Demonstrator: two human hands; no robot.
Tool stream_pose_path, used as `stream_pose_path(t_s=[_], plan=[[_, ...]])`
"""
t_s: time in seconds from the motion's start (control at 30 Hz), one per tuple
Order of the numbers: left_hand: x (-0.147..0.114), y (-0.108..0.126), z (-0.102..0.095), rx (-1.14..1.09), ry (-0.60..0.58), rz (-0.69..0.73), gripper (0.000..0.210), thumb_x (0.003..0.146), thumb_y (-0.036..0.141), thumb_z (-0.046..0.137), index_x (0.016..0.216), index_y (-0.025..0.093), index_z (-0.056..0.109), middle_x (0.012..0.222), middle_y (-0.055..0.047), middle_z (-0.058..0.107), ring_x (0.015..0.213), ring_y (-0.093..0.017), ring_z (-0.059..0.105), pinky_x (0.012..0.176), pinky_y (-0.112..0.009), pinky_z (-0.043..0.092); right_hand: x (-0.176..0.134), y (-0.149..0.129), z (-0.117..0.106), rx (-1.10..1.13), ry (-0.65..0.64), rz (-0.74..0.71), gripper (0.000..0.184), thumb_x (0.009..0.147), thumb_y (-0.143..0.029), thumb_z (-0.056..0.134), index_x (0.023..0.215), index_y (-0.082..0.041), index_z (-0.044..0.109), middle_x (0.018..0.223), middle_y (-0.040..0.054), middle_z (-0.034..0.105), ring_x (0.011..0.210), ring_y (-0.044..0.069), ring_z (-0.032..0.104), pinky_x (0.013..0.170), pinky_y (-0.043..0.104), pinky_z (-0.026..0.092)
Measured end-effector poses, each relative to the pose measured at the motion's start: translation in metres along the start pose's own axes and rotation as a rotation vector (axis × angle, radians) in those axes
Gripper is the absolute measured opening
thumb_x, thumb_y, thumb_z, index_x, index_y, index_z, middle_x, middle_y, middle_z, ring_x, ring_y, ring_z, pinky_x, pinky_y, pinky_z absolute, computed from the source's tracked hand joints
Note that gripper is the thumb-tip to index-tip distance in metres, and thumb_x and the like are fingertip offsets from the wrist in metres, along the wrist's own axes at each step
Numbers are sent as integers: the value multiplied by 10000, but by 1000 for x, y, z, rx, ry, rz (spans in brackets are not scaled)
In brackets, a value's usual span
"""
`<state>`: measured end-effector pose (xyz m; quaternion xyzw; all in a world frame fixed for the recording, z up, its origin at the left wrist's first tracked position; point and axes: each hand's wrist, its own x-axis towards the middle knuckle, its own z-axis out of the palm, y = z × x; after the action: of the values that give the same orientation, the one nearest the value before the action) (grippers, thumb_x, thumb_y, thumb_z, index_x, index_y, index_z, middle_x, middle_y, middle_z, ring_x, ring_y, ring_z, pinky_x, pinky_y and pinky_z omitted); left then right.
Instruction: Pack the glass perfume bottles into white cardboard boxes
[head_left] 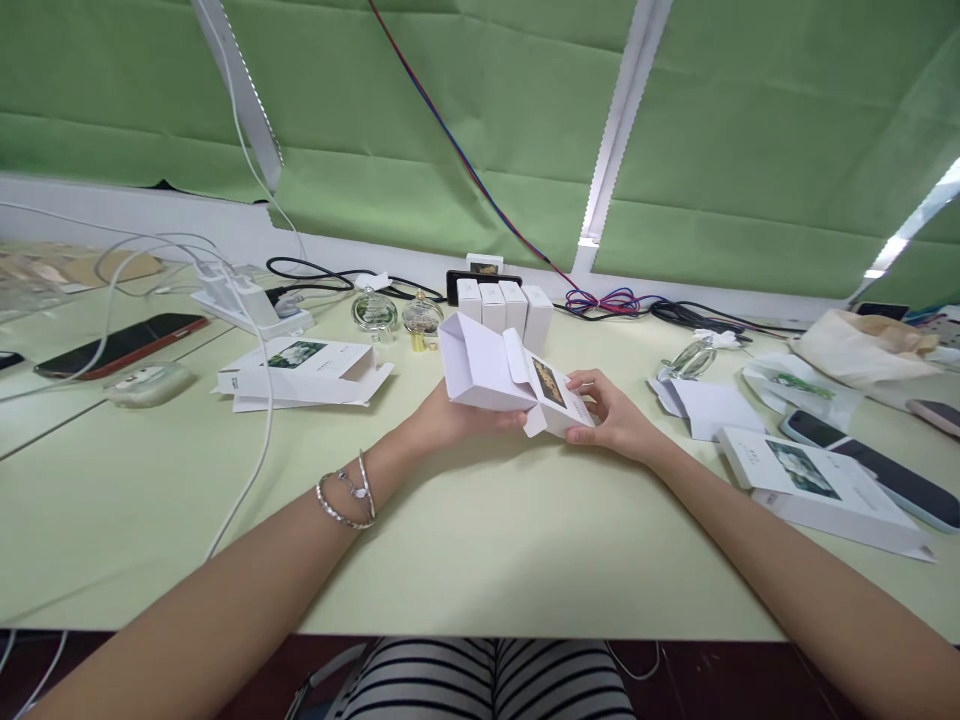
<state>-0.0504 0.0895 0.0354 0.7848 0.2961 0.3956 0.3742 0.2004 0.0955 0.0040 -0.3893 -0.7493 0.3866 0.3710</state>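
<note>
Right hand (616, 418) clamped on printed carton's (553, 386) right end; left hand (466, 420) gripping white paperboard (484, 370). Judged light, creasable; hold by edges.

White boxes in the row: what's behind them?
Behind the white boxes, a dark flat object shows partly, with a white pictured piece above it. The boxes hide whatever else is there.

Wears a smooth silver-coloured bracelet (367, 483), a braided-looking bracelet (342, 518) and a small charm (359, 492) on the left wrist (391, 466). Leaves the left hand (466, 423), right hand (615, 413) and forearms (750, 535) bare. Covers both thighs (420, 682) with pale cloth (555, 684) crossed by dark stripes.
</note>
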Motion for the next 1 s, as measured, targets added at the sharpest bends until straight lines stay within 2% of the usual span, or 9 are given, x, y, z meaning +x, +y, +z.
stream_pose_path(t_s=[0.1, 0.2, 0.33, 0.5, 0.57, 0.67, 0.73, 0.83, 1.0], plan=[[0, -5, -1, -9, -108, 1, 320, 744, 347, 675, 1036, 233, 608, 1074, -78, 643, 1006, -260, 598, 882, -437, 491, 0, 1, -1, -10, -6, 2, 566, 581, -424, 782, 1006, -283, 436, 1217, 44, 422, 1131, 233, 473, 933, 418, 434], [-2, -8, -3, -19, -176, 10, 398, 737, 326, 684, 1111, 244, 574, 1167, -86, 609, 1066, -258, 576, 928, -428, 474, 1, 3, -2, -12, -15, -2, 582, 566, -404, 796, 1014, -284, 444, 1236, 40, 411, 1159, 233, 459, 958, 415, 419], [-5, -6, -4, 3, -183, -32, 469, 750, 353, 666, 1184, 247, 525, 1248, -85, 564, 1129, -269, 538, 968, -434, 442, 2, 2, -3, -4, -15, 23, 574, 560, -402, 798, 1005, -276, 458, 1253, 41, 411, 1143, 234, 481, 952, 410, 424], [-5, -3, -1, 16, -230, -42, 443, 794, 446, 597, 1171, 223, 530, 1193, -105, 583, 1123, -290, 529, 961, -453, 429, 2, 0, -5, 28, -44, 106, 586, 573, -423, 785, 1032, -267, 455, 1231, 64, 460, 1033, 239, 560, 850, 407, 486], [-3, -6, -1, 22, -161, -2, 523, 778, 513, 592, 1213, 241, 490, 1263, -117, 526, 1181, -305, 484, 976, -471, 415, 2, 0, -6, 68, -42, 129, 594, 582, -423, 779, 1047, -269, 444, 1183, 64, 499, 970, 229, 586, 784, 387, 511], [0, -8, -4, 108, 186, 116, 749, 744, 629, 546, 1357, 317, 250, 1430, -126, 318, 1320, -315, 310, 1031, -520, 334, 3, -1, -7, 111, 2, 157, 584, 593, -421, 772, 1048, -273, 437, 1105, 52, 536, 897, 204, 597, 689, 341, 529], [0, -7, -7, 230, 342, 224, 825, 753, 658, 500, 1391, 363, 68, 1503, -111, 138, 1384, -307, 150, 1072, -544, 247, 3, -2, -8, 132, 22, 174, 587, 587, -421, 772, 1044, -272, 435, 1056, 44, 547, 858, 191, 594, 629, 313, 529], [0, -4, -8, 418, 296, 322, 723, 820, 603, 446, 1391, 374, 66, 1528, -87, 14, 1404, -299, 25, 1096, -554, 172, 3, -6, -7, 172, 18, 188, 583, 582, -417, 770, 1033, -269, 430, 972, 26, 562, 802, 177, 587, 576, 289, 516], [-1, -6, -4, 480, 233, 367, 673, 859, 516, 454, 1385, 334, 76, 1507, -116, 81, 1400, -290, 70, 1090, -546, 211, 2, -11, -4, 212, -38, 170, 531, 625, -419, 742, 1033, -263, 440, 992, 30, 588, 876, 186, 575, 633, 281, 485]])
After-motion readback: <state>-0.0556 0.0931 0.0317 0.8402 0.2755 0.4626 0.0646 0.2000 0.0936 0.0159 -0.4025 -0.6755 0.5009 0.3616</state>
